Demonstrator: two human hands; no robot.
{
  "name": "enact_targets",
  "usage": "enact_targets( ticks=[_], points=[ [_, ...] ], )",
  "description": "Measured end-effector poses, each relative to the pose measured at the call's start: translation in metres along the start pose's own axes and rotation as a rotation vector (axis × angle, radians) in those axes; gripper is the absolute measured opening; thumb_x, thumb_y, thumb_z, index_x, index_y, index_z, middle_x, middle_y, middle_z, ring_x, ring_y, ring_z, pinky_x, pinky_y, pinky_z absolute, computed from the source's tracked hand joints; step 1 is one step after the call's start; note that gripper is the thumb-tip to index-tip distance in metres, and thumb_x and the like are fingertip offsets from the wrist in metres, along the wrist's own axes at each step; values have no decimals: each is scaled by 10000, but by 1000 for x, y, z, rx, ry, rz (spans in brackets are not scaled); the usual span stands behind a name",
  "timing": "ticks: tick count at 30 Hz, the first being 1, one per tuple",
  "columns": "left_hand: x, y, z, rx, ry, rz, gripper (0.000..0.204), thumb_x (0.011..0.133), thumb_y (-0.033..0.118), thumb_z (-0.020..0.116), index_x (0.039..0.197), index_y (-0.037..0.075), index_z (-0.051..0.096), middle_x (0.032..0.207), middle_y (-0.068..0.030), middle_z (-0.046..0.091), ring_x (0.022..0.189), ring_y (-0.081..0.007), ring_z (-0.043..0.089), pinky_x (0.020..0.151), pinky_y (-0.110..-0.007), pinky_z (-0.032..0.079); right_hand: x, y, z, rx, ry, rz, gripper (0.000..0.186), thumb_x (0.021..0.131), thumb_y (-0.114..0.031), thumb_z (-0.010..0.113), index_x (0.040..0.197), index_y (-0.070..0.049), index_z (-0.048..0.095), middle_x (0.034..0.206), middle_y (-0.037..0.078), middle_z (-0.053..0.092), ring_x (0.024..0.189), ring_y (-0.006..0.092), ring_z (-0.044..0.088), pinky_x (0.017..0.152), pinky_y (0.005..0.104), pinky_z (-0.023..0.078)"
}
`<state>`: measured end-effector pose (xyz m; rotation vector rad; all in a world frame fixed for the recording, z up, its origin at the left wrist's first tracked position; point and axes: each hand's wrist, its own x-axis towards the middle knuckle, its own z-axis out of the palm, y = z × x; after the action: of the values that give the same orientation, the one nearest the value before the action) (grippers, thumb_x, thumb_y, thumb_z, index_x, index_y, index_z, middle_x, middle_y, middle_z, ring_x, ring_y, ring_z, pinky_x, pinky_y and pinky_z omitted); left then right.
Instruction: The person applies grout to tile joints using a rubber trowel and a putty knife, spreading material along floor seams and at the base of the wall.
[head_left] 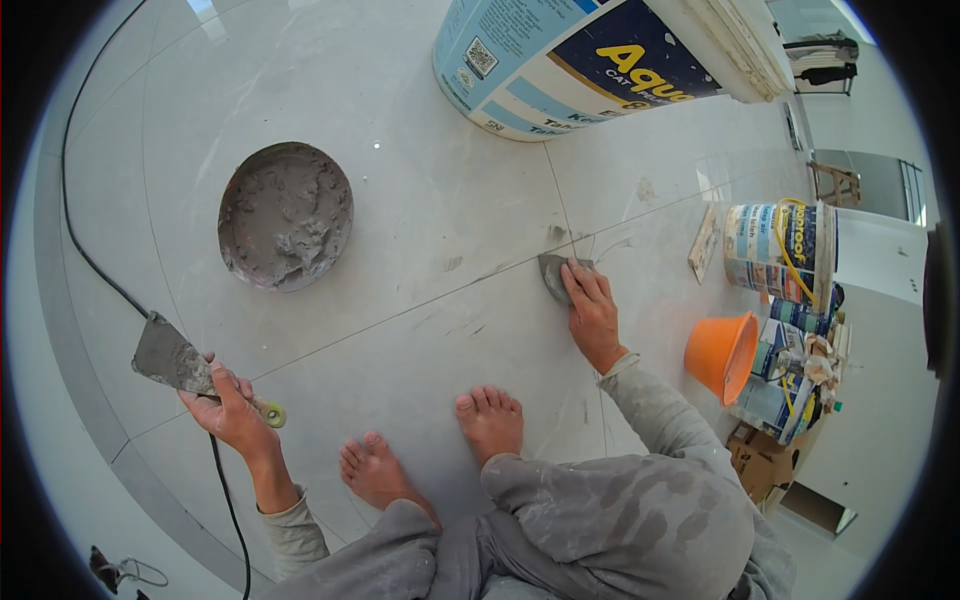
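Note:
My left hand (235, 410) is closed round the handle of a putty knife (172, 355), whose wide blade carries grey paste and points up and to the left. My right hand (594, 318) presses a small dark grey flexible scraper (553, 278) flat against the floor tiles, at a spot where grout lines cross. Grey smears mark the tile around and left of it. Between the hands and farther off sits a round bowl (287, 216) of thick grey paste, with a lumpy heap at its lower side.
A large paint bucket (540, 75) stands at the far side. To the right are an orange bucket (712, 355), another paint bucket with a yellow handle (780, 250), more tins and a cardboard box (755, 465). A black cable (85, 250) runs along the left, passing behind my left hand.

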<state>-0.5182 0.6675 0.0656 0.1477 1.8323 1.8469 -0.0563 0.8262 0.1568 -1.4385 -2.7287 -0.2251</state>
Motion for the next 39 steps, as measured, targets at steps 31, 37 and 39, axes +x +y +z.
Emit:
enact_targets(
  ticks=[31,37,39],
  points=[
    [-46,29,-79,56,197,16,278,1005,24,544,1264,23,441,1141,-80,539,661,-51,463,532,-226,427,34,-194,56,290,-166,-691,517,886,-111,599,1398,-44,606,1351,76,601,1166,225,559,997,397,417],
    [-62,42,-108,105,243,58,236,1017,53,553,1240,45,476,862,5,485,677,-29,423,540,-224,389,87,-222,57,276,-64,-622,544,888,-110,599,1427,-44,575,1345,77,589,1171,226,546,1000,407,414],
    [-68,45,-109,105,268,21,245,1015,52,555,1246,42,473,865,5,486,679,-31,425,542,-225,390,76,-224,61,212,-49,-690,574,890,-104,599,1459,-48,541,1368,79,571,1207,233,536,1009,407,410]
  ],
)
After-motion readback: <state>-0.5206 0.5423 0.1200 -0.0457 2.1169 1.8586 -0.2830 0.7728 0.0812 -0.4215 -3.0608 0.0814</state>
